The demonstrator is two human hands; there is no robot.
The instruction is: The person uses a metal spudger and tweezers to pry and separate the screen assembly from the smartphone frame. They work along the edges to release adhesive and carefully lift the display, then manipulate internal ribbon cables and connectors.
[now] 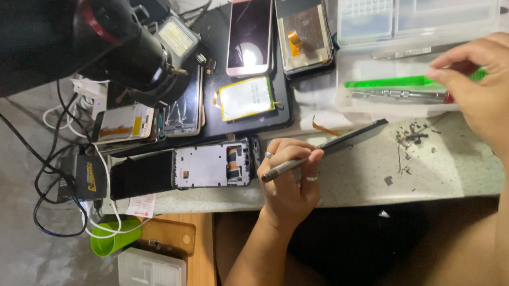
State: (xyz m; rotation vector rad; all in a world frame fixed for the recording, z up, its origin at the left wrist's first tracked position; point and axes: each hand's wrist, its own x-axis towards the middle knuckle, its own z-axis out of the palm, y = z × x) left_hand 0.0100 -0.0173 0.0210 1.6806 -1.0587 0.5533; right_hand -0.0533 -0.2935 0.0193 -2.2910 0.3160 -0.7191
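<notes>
My left hand (287,180) rests on the speckled worktop (360,177) and grips a thin dark phone (354,136) held on edge, its grey side pointing up and right. My right hand (495,91) reaches into a clear tray (348,99). Its thumb and forefinger pinch the end of a green plastic tool (383,82), which lies above a metal tool (396,95). A bit of red shows under the thumb. Left of my left hand lies a stripped phone frame (211,164).
On a dark mat (229,124) lie a pink phone (250,31), an opened phone with an orange flex (302,24) and a battery (246,98). A clear compartment box (419,0) sits behind the tray. A black lens housing (125,44), cables and a green cup (113,236) are at left.
</notes>
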